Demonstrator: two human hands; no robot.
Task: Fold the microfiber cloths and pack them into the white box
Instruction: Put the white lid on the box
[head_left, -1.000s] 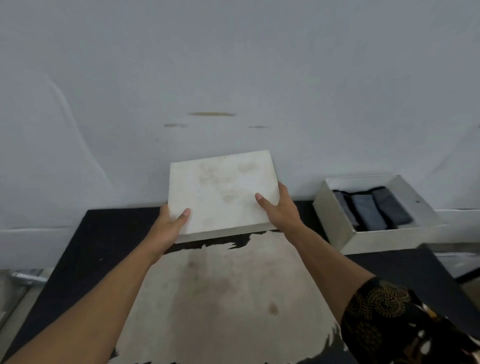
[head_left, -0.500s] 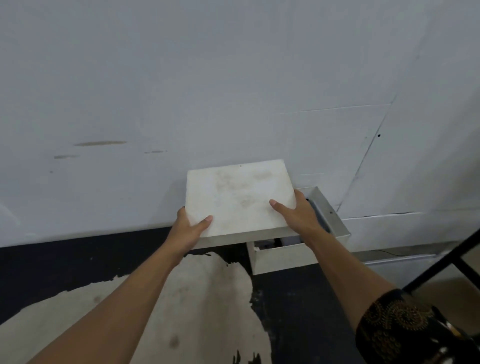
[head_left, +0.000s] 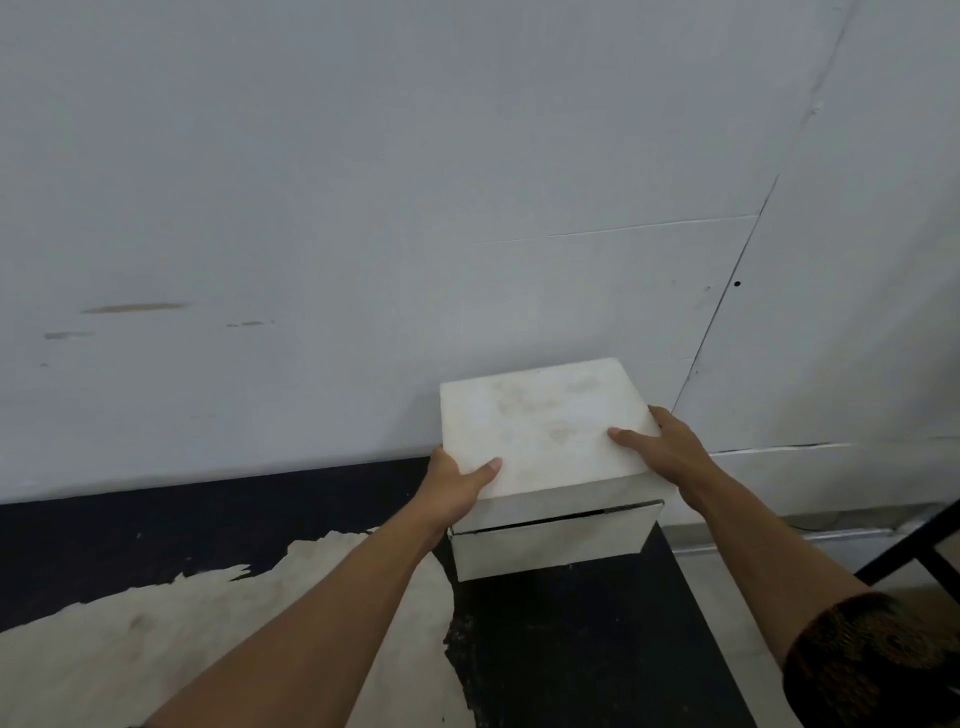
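Holding the lid (head_left: 540, 426) on top of the white box (head_left: 550, 545), left hand (head_left: 454, 483) and right hand (head_left: 665, 452) each have a grip on a side edge, thumbs flat on top. The box sits at the right end of the dark worktop (head_left: 571, 649), close to the wall, with the cloths out of sight beneath. A slanting dark gap shows along the front — I'd press down evenly with corners square, not forcing one side.
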